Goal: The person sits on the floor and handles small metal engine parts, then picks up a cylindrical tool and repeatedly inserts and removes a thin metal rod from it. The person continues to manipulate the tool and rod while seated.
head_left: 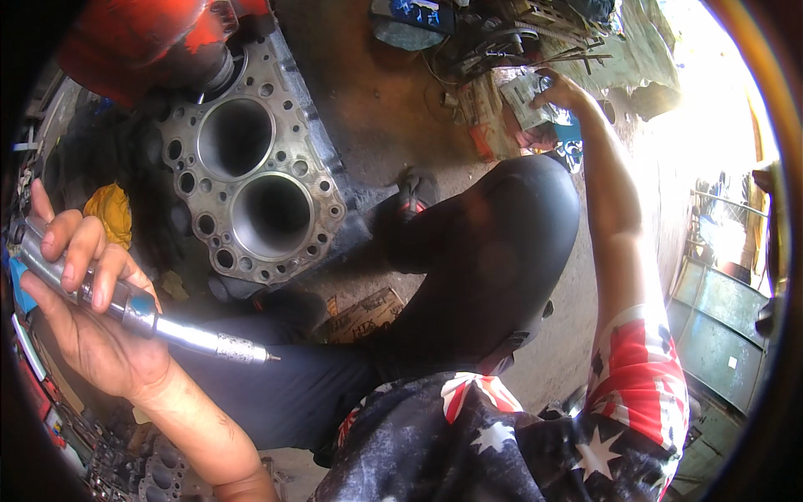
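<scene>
In my left hand [104, 309] rests a silver metal cylindrical tool [138, 311] that steps down to a thinner shaft with a small pointed tip. Its thumb and fingers curl round the thick end, and the tip points right, above my leg. Just ahead of it stands an engine block [293, 155] with a flat machined face, two large round bores and several small holes. My right hand [562, 92] stretches to the far right, fingers closed on a pale grey flat packet [525, 99]. Whether the packet is lifted or lies on the things below cannot be told.
A red machine housing [142, 46] stands over the block's far end. A yellow cloth [109, 215] lies left of it. Metal tools and rods [519, 38] pile up at the back. Cardboard [368, 316] lies on the floor near my legs. Green metal panels [723, 314] stand at right.
</scene>
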Demonstrator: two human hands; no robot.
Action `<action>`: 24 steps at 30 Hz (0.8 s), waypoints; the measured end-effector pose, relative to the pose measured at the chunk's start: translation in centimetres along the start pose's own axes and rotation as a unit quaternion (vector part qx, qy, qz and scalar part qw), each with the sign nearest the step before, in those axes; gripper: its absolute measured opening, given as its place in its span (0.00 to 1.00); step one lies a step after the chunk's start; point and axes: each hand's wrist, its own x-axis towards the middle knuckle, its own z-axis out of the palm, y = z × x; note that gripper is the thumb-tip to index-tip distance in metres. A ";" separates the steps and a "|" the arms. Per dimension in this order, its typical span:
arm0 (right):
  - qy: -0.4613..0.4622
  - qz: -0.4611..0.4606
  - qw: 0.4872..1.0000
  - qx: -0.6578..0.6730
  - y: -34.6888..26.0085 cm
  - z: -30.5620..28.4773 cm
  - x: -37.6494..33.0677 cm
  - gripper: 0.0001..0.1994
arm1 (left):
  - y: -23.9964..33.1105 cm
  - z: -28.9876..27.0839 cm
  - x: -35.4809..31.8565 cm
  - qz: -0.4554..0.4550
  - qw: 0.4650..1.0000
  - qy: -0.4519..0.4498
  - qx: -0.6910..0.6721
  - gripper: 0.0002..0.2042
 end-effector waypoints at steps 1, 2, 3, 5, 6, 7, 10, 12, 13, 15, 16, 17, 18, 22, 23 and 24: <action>-0.003 0.003 1.000 0.001 0.0 -0.1 0.0 0.49 | -0.3 -0.1 0.1 -0.007 1.000 -0.004 0.001 0.34; -0.005 -0.003 1.000 0.000 -0.1 -0.1 0.1 0.49 | -0.4 -0.2 0.1 -0.008 1.000 0.002 0.000 0.34; -0.004 -0.006 1.000 -0.003 0.0 -0.3 -0.2 0.48 | -0.5 -0.1 0.1 -0.010 1.000 0.002 0.001 0.34; -0.001 -0.004 1.000 -0.008 0.1 -0.7 -0.6 0.48 | 0.2 0.8 -0.5 -0.012 1.000 -0.001 0.001 0.34; -0.001 0.000 1.000 -0.009 0.1 -0.7 -0.5 0.48 | 0.3 0.8 -0.5 -0.013 1.000 -0.002 0.000 0.34; 0.003 0.004 1.000 -0.012 0.1 -0.8 -0.8 0.48 | 0.3 0.9 -0.4 -0.017 1.000 -0.008 0.000 0.34; -0.002 0.000 1.000 0.003 -0.1 -0.7 -0.6 0.48 | 0.1 0.7 -0.2 -0.016 1.000 -0.001 -0.011 0.33; -0.007 0.004 1.000 0.000 -0.2 -0.6 -0.4 0.49 | -0.1 0.4 -0.1 -0.015 1.000 0.002 -0.006 0.34; -0.011 0.009 1.000 -0.004 -0.2 -0.6 -0.3 0.49 | -0.1 0.3 -0.2 -0.020 1.000 -0.006 0.002 0.34; -0.012 0.005 1.000 0.005 -0.2 -0.6 -0.2 0.49 | -0.2 0.3 -0.2 -0.018 1.000 0.009 0.007 0.34; -0.011 0.010 1.000 0.002 -0.2 -0.6 -0.3 0.49 | -0.2 0.3 -0.2 -0.025 1.000 0.003 0.009 0.34; -0.011 0.005 1.000 0.005 -0.2 -0.6 -0.3 0.50 | -0.3 0.3 -0.2 -0.017 1.000 0.015 0.005 0.34; -0.009 0.004 1.000 0.003 -0.3 -0.6 -0.4 0.50 | -0.3 0.3 -0.1 -0.014 1.000 0.017 0.000 0.34; -0.003 0.000 1.000 -0.014 -0.7 -0.6 -0.6 0.52 | -1.0 0.0 0.0 -0.019 1.000 0.008 0.002 0.34; -0.004 0.000 1.000 -0.014 -0.8 -0.6 -0.6 0.52 | -1.1 0.0 0.0 -0.012 1.000 0.019 0.000 0.34; -0.005 -0.001 1.000 -0.014 -0.8 -0.7 -0.7 0.52 | -1.1 0.0 0.0 -0.008 1.000 0.022 0.001 0.34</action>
